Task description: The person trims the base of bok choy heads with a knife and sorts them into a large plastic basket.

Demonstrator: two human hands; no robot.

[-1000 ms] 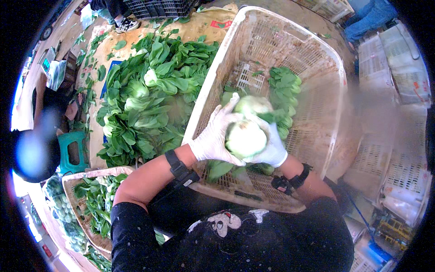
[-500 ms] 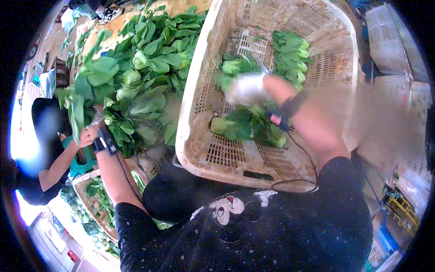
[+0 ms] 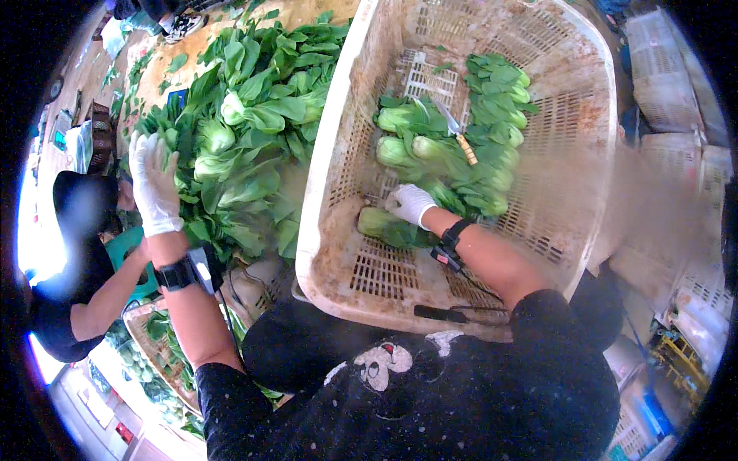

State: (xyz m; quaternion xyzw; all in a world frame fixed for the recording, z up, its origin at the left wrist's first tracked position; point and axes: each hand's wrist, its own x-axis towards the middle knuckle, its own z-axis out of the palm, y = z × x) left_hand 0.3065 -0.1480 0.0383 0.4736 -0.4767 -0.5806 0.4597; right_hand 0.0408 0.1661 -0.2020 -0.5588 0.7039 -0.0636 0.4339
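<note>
My left hand [image 3: 156,184], in a white glove, is raised at the left edge of a heap of bok choy [image 3: 217,137]; its fingers are extended and hold nothing. Inside a large cream plastic crate [image 3: 327,192], my gloved right hand [image 3: 413,204] has its fingers curled over the base end of a bok choy [image 3: 446,197], which it partly hides. Just below lies another bok choy [image 3: 377,223]. More heads lie in rows farther in. A knife with a wooden handle [image 3: 466,149] rests on their leaves, apart from my hand.
A co-worker in dark clothes [image 3: 81,253] is close by on the left. Near my left forearm stands a smaller crate of greens [image 3: 146,326]. Stacked white crates [image 3: 661,77] line the right side. Cables run from the bands on both my wrists.
My left hand has let go of the leafy bok choy it held up and opened. My right hand has moved nearer within the crate, uncovering the knife handle and more bok choy.
</note>
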